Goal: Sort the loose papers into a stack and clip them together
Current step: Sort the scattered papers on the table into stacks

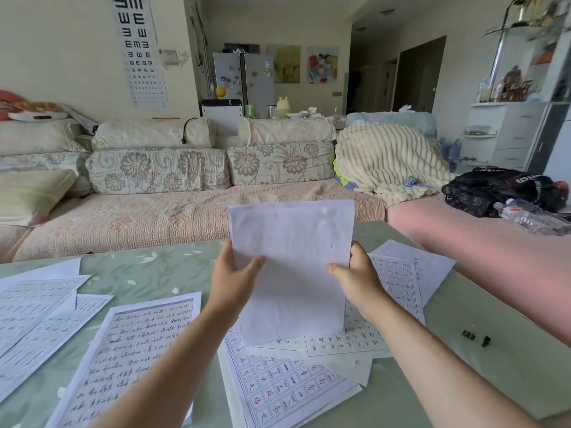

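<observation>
Loose printed papers point(123, 359) lie scattered on green tabletop point(154, 273). Above them, L hand point(234, 282) & R hand point(355, 279) each pinch white paper point(293, 257) by its side edges, grip closed, paper upright. Small black clips point(475, 336) sit at R.

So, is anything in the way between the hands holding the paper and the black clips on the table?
Nothing visible does. The clips lie on bare tablecloth right of the right hand holding the paper; only flat loose sheets lie between.
</observation>
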The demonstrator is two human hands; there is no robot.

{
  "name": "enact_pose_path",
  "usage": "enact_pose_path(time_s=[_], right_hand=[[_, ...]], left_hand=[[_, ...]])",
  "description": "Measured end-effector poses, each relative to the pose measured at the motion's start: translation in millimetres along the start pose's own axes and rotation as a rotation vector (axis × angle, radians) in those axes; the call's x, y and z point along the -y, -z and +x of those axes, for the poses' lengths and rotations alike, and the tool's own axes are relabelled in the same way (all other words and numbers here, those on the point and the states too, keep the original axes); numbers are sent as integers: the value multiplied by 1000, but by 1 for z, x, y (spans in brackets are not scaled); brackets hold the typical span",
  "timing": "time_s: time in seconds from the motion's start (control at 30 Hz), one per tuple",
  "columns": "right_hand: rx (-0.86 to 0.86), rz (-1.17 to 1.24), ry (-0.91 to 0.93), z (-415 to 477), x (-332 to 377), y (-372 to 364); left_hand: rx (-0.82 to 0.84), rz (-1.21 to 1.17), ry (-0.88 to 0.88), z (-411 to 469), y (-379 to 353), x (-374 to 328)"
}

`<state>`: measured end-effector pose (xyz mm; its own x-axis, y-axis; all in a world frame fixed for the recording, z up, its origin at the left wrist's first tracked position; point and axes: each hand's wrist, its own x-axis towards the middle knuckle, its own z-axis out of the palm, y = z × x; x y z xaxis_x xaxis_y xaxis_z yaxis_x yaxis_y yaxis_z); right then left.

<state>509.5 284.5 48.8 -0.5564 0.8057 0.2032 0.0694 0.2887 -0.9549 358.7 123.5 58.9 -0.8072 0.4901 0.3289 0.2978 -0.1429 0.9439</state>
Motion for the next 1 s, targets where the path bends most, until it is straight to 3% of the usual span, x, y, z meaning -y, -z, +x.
enact_pose_path(time_s=[0.2,0.43,0.7,1.0], right_hand=[[80,-105,-79,-7,-13,-5],[74,-128,-85,-2,8,-35],[351,-156,-385,-21,20,-144],[474,-383,-369,-65,19,-253]], left_hand=[[43,69,131,-12,0,27],[-1,164,104,3,31,12],[-91,311,426,7,156,32],[-33,731,531,-11,252,76]])
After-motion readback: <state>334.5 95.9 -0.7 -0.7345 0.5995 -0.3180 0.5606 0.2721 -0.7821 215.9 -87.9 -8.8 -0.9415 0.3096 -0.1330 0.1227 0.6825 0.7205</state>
